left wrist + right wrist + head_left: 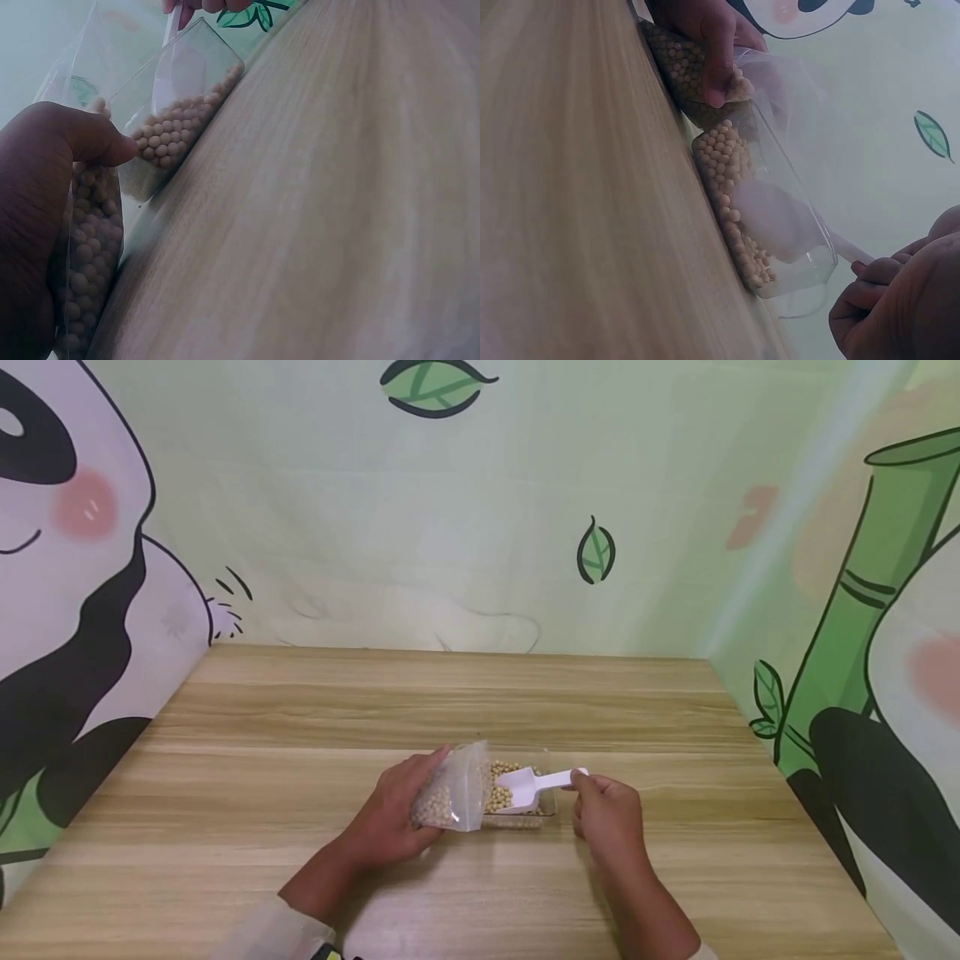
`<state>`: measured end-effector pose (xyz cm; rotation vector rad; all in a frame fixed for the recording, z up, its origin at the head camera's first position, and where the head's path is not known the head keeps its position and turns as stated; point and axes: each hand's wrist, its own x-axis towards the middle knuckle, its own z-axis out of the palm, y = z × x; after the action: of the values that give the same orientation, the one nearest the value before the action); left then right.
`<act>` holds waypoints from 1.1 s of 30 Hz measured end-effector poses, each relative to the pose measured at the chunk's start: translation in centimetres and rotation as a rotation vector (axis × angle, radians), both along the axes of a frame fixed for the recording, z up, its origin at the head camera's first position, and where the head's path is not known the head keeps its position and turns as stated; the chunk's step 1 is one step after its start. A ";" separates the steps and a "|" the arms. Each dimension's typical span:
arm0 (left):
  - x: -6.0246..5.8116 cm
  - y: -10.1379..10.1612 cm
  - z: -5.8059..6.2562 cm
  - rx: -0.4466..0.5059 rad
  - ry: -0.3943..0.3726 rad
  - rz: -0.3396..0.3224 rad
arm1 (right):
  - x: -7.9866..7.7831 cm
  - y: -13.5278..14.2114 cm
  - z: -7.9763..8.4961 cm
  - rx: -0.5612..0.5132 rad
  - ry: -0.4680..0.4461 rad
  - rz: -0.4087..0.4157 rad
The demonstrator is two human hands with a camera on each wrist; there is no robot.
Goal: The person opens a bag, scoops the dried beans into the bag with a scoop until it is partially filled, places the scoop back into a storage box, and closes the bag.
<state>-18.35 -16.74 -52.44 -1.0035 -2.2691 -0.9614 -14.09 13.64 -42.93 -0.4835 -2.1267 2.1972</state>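
Note:
My left hand [401, 810] grips a clear plastic bag [450, 789] partly full of round, pale soybeans [90, 262]. The bag lies tilted, its mouth facing right over the left end of a clear rectangular container [810, 274]. More soybeans [724, 157] cover the container's bottom. By its handle, my right hand [611, 814] pinches a white scoop [521, 789], whose blade rests among the beans inside the container. In the left wrist view, the left thumb [112, 148] presses on the bag near its mouth.
Container and bag stand on a wood-grain table [480, 702]. Behind it rises a pale green backdrop [337, 527] printed with pandas, leaves and bamboo, which also runs along both sides of the table.

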 end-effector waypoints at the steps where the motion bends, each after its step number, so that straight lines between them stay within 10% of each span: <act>1: -0.1 0.0 -0.2 -0.001 -0.009 0.003 | 0.0 0.0 0.0 -0.028 -0.010 0.009; 12: 1.4 0.5 2.5 -0.038 -0.048 0.036 | -0.4 0.2 -0.5 -0.168 -0.077 0.106; 19: -0.5 -0.1 -0.7 -0.028 -0.044 0.017 | -0.3 0.5 -0.5 -0.239 -0.094 0.139; 25: 1.5 0.7 2.8 -0.036 -0.049 0.029 | -0.3 0.8 -0.5 -0.308 -0.107 0.159; 33: 1.7 0.7 3.0 -0.047 -0.070 0.042 | -0.5 1.0 -0.7 -0.389 -0.122 0.138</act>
<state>-16.66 -16.01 -49.40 -0.9511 -2.3715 -0.9432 -14.57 14.69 -43.58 -0.5128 -1.8310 2.7429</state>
